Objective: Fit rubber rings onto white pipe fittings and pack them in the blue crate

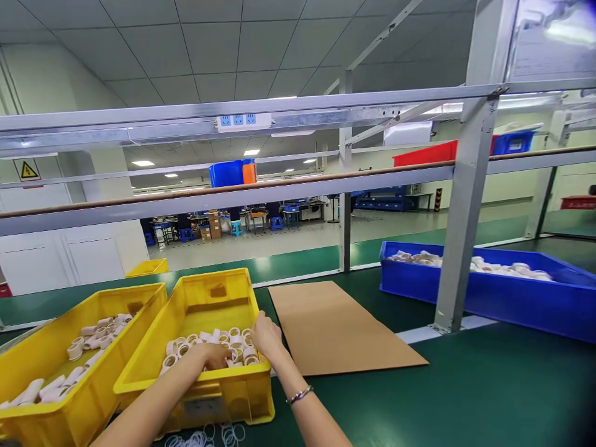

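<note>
Brown cardboard (344, 332) beside yellow bin (246, 394), grey post (465, 217) before blue bin (535, 302), unclear what fingers (220, 356) hold

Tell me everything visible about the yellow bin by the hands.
The yellow bin looks plastic, open-topped, rectangular, with a pale patch on its near wall. It stands upright on the green table, white ring-like pieces in its near half. The left hand is inside; the right hand is at the right rim.

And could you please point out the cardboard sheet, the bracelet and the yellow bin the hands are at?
Cardboard sheet (342, 329): head view, middle.
Bracelet (300, 395): head view, visible band.
Yellow bin (239, 395): head view, near wall.
</note>
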Tool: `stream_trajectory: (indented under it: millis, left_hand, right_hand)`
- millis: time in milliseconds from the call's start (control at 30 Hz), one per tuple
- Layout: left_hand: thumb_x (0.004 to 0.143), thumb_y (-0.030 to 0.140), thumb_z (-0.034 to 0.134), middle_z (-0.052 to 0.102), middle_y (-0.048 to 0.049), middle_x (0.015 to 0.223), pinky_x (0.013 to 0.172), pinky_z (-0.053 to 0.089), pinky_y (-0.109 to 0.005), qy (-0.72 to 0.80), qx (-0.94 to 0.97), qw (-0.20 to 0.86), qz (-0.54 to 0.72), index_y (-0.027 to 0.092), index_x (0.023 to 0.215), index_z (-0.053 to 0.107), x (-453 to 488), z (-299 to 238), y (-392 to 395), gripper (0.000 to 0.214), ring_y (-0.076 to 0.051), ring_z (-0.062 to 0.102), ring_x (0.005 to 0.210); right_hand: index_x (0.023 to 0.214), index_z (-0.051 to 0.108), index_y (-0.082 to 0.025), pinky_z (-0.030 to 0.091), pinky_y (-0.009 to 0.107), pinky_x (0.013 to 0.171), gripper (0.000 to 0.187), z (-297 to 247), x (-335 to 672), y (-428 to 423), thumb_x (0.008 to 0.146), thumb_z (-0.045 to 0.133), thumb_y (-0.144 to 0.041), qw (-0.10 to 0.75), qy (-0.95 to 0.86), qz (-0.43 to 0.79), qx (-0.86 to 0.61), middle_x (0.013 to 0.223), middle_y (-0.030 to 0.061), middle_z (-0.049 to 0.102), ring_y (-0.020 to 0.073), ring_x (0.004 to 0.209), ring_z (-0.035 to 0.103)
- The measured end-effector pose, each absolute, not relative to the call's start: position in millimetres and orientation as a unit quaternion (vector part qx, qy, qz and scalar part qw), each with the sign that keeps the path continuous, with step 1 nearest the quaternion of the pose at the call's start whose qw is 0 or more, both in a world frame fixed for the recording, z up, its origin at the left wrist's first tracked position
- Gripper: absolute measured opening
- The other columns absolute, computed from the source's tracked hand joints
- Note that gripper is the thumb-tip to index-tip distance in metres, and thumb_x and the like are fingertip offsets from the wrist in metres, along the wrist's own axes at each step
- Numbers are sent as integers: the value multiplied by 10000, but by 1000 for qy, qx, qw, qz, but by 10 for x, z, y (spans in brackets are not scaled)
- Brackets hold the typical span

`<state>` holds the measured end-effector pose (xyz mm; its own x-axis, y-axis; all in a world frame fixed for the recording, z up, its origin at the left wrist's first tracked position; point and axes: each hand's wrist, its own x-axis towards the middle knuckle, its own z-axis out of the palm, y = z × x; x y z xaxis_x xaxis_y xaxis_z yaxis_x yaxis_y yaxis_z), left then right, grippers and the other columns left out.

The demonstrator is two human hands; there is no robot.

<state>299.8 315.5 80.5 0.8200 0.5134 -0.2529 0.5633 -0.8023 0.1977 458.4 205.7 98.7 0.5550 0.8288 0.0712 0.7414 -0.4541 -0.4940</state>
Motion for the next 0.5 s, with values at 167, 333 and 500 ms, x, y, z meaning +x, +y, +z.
stream_trajectory:
  millis: [167,333,500]
  left_hand:
    - [586,223,665,735,-114,1178,982,495,-525,297,935,133,-143,255,1046,691,3038,782,3120,462,-380,670,1112]
    - [553,267,728,728,-144,1187,935,522,-519,310,914,143,-220,207,1166,639,3068,864,3109,622,-405,663,1106]
    - [590,394,777,720,-96,1207,979,506,-497,289,914,150,-243,259,1262,579,3104,912,3113,714,-370,641,1149]
  right_hand:
    - [1225,572,-116,538,402,879,263,982,4574,2036,1004,490,-233,238,-460,93,-850,1158,117,717,234,1031,697]
    - [1229,573,-118,543,400,883,267,981,4563,2007,1016,473,-245,245,-461,86,-848,1145,107,719,225,1022,696]
    - [1222,578,-120,548,405,880,270,1004,4560,2004,1007,507,-266,247,-457,90,-850,1143,103,716,226,1026,691]
